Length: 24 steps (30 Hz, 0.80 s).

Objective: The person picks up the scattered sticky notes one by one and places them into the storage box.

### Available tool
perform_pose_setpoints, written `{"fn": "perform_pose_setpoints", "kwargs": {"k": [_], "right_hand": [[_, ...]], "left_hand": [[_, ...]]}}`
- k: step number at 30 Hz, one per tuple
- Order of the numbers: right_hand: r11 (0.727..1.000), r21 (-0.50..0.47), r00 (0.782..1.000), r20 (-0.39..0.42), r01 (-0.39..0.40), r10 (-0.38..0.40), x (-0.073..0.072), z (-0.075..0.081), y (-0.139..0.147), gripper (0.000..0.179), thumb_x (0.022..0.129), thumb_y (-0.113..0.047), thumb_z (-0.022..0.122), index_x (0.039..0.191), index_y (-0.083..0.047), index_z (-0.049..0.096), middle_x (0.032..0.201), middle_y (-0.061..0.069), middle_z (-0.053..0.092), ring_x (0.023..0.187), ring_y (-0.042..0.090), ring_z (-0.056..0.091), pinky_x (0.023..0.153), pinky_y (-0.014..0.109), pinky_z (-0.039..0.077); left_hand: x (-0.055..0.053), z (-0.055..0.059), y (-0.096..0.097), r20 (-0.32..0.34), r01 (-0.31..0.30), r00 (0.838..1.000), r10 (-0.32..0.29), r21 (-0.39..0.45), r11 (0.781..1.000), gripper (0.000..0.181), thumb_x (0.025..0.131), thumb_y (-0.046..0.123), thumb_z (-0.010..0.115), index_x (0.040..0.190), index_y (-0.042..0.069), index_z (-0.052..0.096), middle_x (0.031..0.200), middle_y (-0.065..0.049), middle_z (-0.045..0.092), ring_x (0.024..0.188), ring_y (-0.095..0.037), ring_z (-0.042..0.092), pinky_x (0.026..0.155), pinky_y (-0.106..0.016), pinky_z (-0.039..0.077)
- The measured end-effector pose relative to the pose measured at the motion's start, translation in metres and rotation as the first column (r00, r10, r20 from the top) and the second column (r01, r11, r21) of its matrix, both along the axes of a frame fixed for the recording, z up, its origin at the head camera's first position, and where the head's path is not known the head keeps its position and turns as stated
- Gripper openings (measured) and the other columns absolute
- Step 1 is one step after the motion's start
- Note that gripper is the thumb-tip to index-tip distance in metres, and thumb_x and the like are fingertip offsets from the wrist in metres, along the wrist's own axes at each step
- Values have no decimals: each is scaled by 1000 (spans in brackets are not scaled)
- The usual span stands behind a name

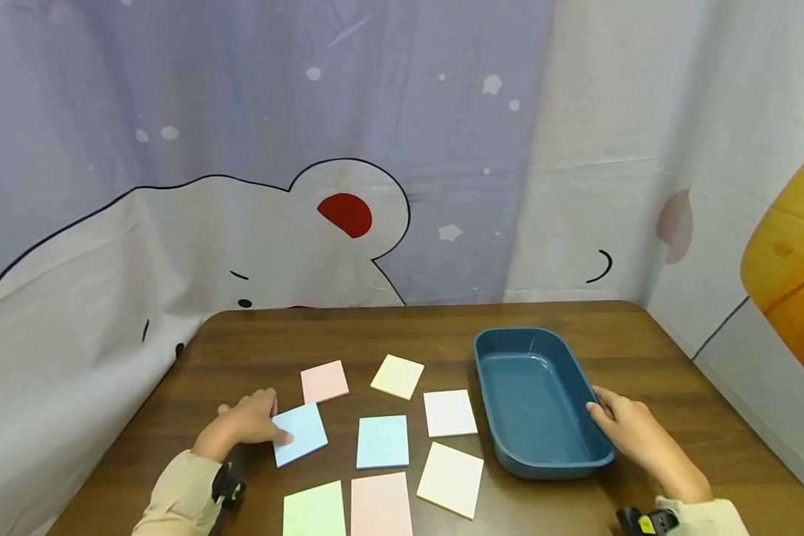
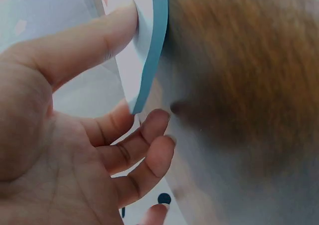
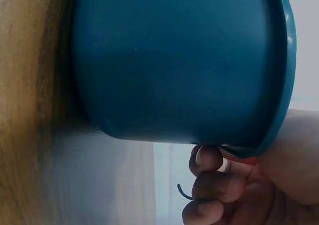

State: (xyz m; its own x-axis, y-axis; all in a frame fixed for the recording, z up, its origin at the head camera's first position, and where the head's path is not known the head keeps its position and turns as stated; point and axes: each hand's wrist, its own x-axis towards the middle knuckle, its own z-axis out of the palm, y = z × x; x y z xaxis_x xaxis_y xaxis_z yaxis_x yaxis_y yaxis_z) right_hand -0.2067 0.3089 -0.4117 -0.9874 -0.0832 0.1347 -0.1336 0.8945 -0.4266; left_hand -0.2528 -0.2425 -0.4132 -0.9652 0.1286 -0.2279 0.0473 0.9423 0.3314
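My left hand (image 1: 244, 420) pinches a light blue sticky note pad (image 1: 308, 439), thumb on top. In the left wrist view the thumb lies on the face of this pad (image 2: 158, 35), and the other fingers curl loosely below its corner. At the right, my right hand (image 1: 633, 432) grips the long side of a dark blue plastic basin (image 1: 532, 424), with the thumb over the rim. The right wrist view shows the curled fingers (image 3: 214, 185) against the outside of the basin under its lip. Inside, the basin holds nothing.
Between the hands lie a small pink pad (image 1: 324, 382), a yellow pad (image 1: 397, 376), a white pad (image 1: 450, 413), another blue pad (image 1: 383, 442), a cream pad (image 1: 451, 480), a green pad (image 1: 314, 510) and a larger pink pad (image 1: 381, 506). A printed curtain (image 1: 442, 149) hangs behind the wooden table (image 1: 254, 342).
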Motion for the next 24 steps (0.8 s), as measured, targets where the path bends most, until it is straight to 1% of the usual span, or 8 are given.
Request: {"fn": "perform_pose_setpoints", "kwargs": {"k": [4,6,10,12,14,16,20,24], "right_hand": [[1000,1,1000,7,4,-4,-1,1,1,43,98,-14,53,127,18,48,67,1,47,75,23,53,68,41,46],[1000,2,1000,10,6,-6,-1,1,1,44,98,-14,53,127,18,48,67,0,46,74,23,53,68,40,45],[1000,0,1000,1,5,-5,0,1,1,43,98,-14,53,127,18,49,64,-1,40,73,21,51,66,38,42],[1000,-3,1000,-8,3,-3,0,0,0,42,98,-13,53,126,18,49,68,2,50,75,23,54,69,42,46],[1000,-7,1000,-16,2,-2,0,0,0,42,97,-13,53,126,18,49,75,9,60,79,27,58,73,48,49],[1000,-9,1000,-23,1,-2,0,-1,0,42,97,-12,53,125,18,49,89,21,67,87,33,63,78,53,50],[1000,-10,999,-38,-3,3,1,-1,0,41,97,-11,53,125,18,50,108,33,64,100,46,63,83,56,49],[1000,-10,999,-35,-4,3,2,-2,0,42,97,-11,52,127,18,49,113,36,61,103,50,61,84,57,48]], "left_hand": [[-1,-2,0,-12,-26,1000,27,50,998,51,68,32,86,87,7,46,71,-2,48,68,-20,46,71,-44,23],[-1,-4,-1,-23,-18,1000,21,91,996,51,68,30,86,88,6,46,71,-2,48,68,-19,46,70,-43,25],[-2,-6,-7,-32,44,999,-38,222,974,44,72,20,83,96,-1,52,74,-4,50,69,-18,47,65,-35,37],[-3,-4,-10,-21,88,996,-85,295,951,35,78,14,77,98,-5,56,75,-5,54,67,-17,50,60,-32,42],[-3,0,-12,-8,123,992,-128,342,932,24,84,12,70,97,-6,61,76,-5,58,66,-17,53,60,-32,45],[-3,6,-13,7,148,987,-164,382,912,17,88,10,63,94,-6,63,75,-5,60,64,-17,56,60,-33,48],[-6,20,-12,21,182,977,-212,431,884,17,91,10,58,95,-5,63,78,-6,61,68,-18,55,63,-35,48],[-8,39,-2,9,199,974,-227,449,871,23,94,15,57,104,-5,62,85,-7,62,76,-21,57,68,-36,48]]}}
